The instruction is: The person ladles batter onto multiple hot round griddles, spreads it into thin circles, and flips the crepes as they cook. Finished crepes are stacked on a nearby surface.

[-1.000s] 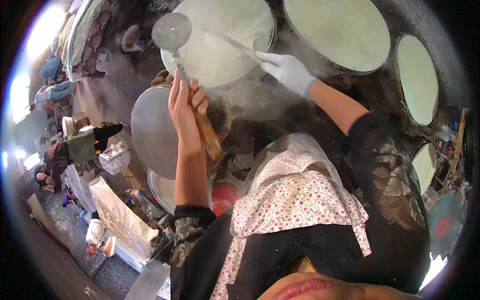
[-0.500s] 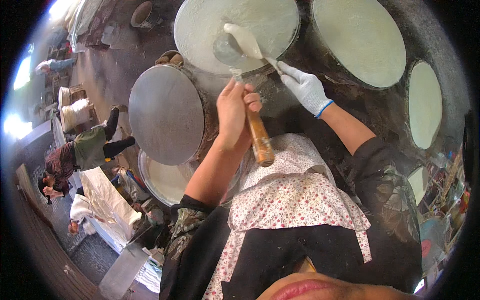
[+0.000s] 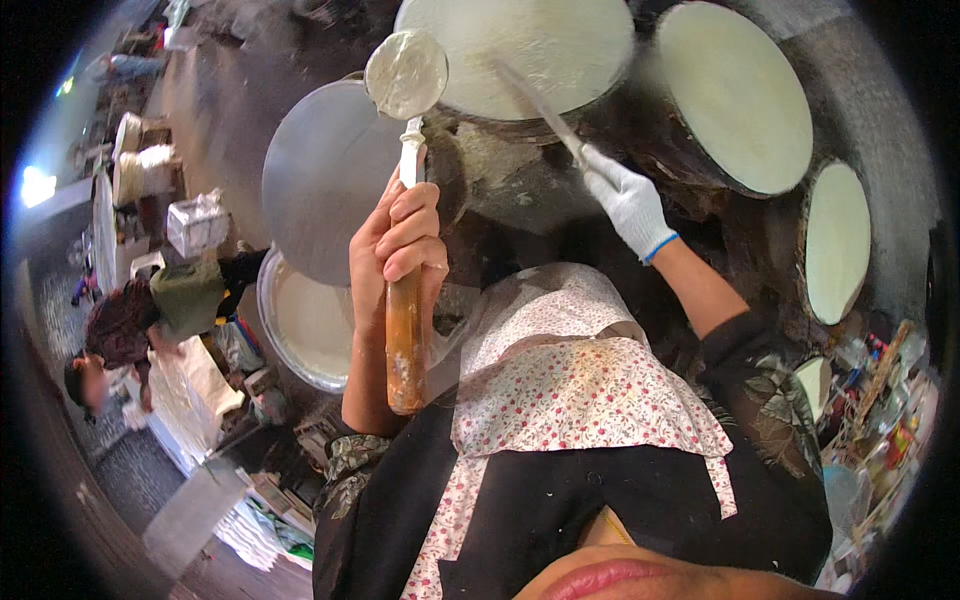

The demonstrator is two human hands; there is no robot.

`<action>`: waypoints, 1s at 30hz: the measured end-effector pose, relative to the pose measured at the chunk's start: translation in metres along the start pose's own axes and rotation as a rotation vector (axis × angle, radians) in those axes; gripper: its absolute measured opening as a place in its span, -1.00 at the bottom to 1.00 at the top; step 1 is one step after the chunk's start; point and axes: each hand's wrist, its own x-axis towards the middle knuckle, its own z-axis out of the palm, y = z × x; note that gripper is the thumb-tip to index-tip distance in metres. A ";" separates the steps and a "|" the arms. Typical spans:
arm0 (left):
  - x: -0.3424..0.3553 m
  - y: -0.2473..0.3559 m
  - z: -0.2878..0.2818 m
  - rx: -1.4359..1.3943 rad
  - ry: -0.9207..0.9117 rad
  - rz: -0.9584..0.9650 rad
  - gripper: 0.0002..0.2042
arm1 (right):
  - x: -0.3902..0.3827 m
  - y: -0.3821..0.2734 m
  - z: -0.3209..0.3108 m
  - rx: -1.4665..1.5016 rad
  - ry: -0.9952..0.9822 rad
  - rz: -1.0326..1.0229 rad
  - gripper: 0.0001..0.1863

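Note:
My bare left hand (image 3: pixel 405 235) is closed round the wooden handle of a ladle (image 3: pixel 406 75). The ladle's round head, coated in pale batter, hangs over the edge of a grey round lid (image 3: pixel 320 185). In a white knit glove with a blue cuff, my right hand (image 3: pixel 625 205) grips a long, narrow spatula (image 3: pixel 537 100). Its blade reaches over a large round steamer top (image 3: pixel 590 50) covered in a pale, wet layer. Whether the blade touches that layer I cannot tell.
More pale round tops (image 3: pixel 740 100) stand at the right, one (image 3: pixel 838 245) farther down. A tub of whitish liquid (image 3: pixel 315 330) sits left of my left forearm. Another person (image 3: pixel 125 310) bends at the far left beside pale sheets (image 3: pixel 195 385). Clutter (image 3: pixel 885 430) lies at the lower right.
My left hand has swung the ladle left, away from the pale top to beside the grey lid. My right hand has shifted slightly right and down, with the spatula still over the pale top.

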 end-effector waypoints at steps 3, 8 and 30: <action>-0.031 0.013 -0.005 0.172 0.053 0.103 -0.75 | -0.002 0.037 0.018 0.120 0.158 -0.158 -0.55; -0.079 0.082 -0.024 0.123 0.168 0.127 -0.80 | -0.027 0.026 0.061 0.070 0.255 -0.076 -0.51; 0.019 0.214 -0.142 2.673 0.529 0.930 -0.58 | -0.124 -0.023 0.235 -0.033 0.141 -0.119 -0.42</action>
